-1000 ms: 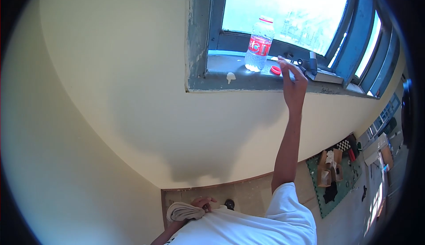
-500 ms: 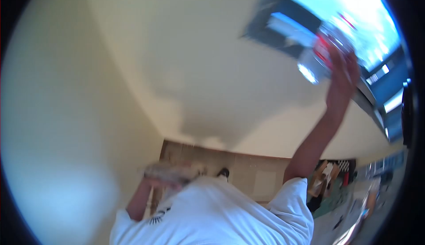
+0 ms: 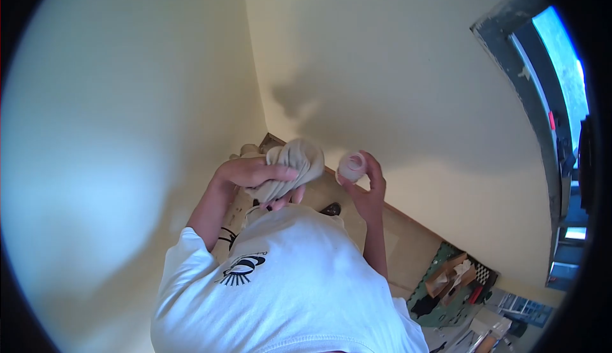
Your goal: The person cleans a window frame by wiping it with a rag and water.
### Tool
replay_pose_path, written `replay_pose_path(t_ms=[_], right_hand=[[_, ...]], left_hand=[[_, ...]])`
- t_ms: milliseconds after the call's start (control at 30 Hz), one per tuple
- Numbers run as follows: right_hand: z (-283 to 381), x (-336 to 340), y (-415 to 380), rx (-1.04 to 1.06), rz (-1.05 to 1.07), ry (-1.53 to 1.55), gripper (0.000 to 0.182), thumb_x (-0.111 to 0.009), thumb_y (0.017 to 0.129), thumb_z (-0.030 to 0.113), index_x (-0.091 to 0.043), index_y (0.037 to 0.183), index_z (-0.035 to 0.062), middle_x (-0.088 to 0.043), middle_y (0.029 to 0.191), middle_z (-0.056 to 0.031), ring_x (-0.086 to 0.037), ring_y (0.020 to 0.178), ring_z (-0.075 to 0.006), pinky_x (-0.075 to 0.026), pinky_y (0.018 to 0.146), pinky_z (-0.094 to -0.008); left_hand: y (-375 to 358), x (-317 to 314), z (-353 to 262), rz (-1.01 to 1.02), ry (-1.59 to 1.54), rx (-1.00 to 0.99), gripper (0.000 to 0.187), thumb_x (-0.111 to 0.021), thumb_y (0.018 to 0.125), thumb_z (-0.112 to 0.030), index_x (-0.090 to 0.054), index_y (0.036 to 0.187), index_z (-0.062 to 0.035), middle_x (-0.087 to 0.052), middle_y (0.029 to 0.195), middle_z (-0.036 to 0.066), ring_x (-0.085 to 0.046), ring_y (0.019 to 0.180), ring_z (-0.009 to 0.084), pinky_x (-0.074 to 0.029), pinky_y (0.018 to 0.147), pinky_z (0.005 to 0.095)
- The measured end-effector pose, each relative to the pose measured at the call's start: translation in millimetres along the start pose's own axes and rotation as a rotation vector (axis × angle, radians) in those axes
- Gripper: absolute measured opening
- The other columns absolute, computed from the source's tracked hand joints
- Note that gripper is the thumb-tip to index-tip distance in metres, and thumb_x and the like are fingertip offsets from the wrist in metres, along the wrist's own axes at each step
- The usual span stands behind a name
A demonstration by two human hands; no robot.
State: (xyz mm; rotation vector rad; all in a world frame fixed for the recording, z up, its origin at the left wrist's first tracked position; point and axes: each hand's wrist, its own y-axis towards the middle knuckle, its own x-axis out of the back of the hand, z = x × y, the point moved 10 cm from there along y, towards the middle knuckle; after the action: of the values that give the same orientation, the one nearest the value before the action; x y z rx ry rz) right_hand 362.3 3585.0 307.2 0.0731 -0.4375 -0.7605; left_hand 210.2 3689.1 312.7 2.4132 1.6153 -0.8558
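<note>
My left hand (image 3: 258,173) is closed around a bunched beige cloth (image 3: 296,162), thumb on top and fingertips showing beneath it. A short distance to the right, my right hand (image 3: 370,190) grips a clear plastic bottle (image 3: 352,167) from its side, thumb and fingers wrapped round it. One round end of the bottle faces me, so its label is hidden. Both hands are raised in front of my chest, the bottle apart from the cloth.
Pale walls meet at a corner ahead. A dark-framed window (image 3: 561,85) is at the upper right. Below lies a tiled floor (image 3: 408,241). A cardboard box (image 3: 451,276) with white papers sits on a green surface (image 3: 428,307) at the lower right.
My right hand has brought the bottle down and left from before the window to near the cloth. My left hand with the cloth has risen. The view has turned toward the window side less.
</note>
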Motion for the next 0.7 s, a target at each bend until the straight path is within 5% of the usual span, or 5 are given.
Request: replay_pose_path(t_ms=[100, 200, 233, 433, 700], right_hand=[[-8, -8, -6, -0.03, 0.015, -0.002, 0.06, -0.076, 0.068, 0.008, -0.05, 0.122, 0.0025, -0.058, 0.115, -0.012, -0.057, 0.106, -0.0212, -0.044, 0.093, -0.0345], [-13, -8, -10, -0.036, -0.009, 0.026, 0.06, -0.076, 0.069, 0.008, -0.049, 0.123, 0.0028, -0.058, 0.115, -0.0115, -0.057, 0.106, -0.0214, -0.044, 0.093, -0.0343], [-15, -7, -12, -0.028, -0.014, 0.026, 0.06, -0.076, 0.069, 0.008, -0.049, 0.123, 0.0028, -0.058, 0.115, -0.0112, -0.057, 0.106, -0.0214, -0.044, 0.093, -0.0342], [-19, -8, -30, -0.023, -0.009, 0.027, 0.061, -0.076, 0.069, 0.008, -0.049, 0.123, 0.0031, -0.058, 0.114, -0.0111, -0.057, 0.105, -0.0215, -0.044, 0.092, -0.0334], [-10, -23, -21, 0.014, 0.017, 0.026, 0.062, -0.076, 0.067, 0.008, -0.05, 0.122, 0.0036, -0.06, 0.11, -0.0117, -0.058, 0.102, -0.022, -0.045, 0.089, -0.033]], left_hand=[[-1, 2, 25, -0.036, -0.189, 0.159, 0.046, -0.048, 0.092, -0.041, -0.057, 0.105, 0.0016, -0.066, 0.075, 0.009, -0.058, 0.055, 0.0119, -0.05, 0.052, 0.0259], [-5, 62, 55, -0.425, 0.302, 0.326, 0.04, -0.048, 0.092, -0.035, -0.057, 0.107, 0.0017, -0.068, 0.078, 0.01, -0.061, 0.058, 0.0125, -0.051, 0.054, 0.0263], [-9, 62, 57, -0.404, 0.246, 0.364, 0.028, -0.051, 0.092, -0.022, -0.054, 0.109, -0.0003, -0.068, 0.086, 0.009, -0.062, 0.068, 0.0128, -0.051, 0.056, 0.025], [-17, 54, -1, -0.559, 0.303, -0.14, 0.029, -0.057, 0.088, -0.014, -0.052, 0.113, -0.0009, -0.065, 0.095, 0.008, -0.062, 0.074, 0.0139, -0.051, 0.068, 0.0266], [-9, 38, -42, -0.639, 0.23, -0.349, 0.037, -0.069, 0.081, -0.02, -0.054, 0.108, -0.001, -0.062, 0.088, 0.004, -0.061, 0.079, 0.0117, -0.05, 0.069, 0.0263]])
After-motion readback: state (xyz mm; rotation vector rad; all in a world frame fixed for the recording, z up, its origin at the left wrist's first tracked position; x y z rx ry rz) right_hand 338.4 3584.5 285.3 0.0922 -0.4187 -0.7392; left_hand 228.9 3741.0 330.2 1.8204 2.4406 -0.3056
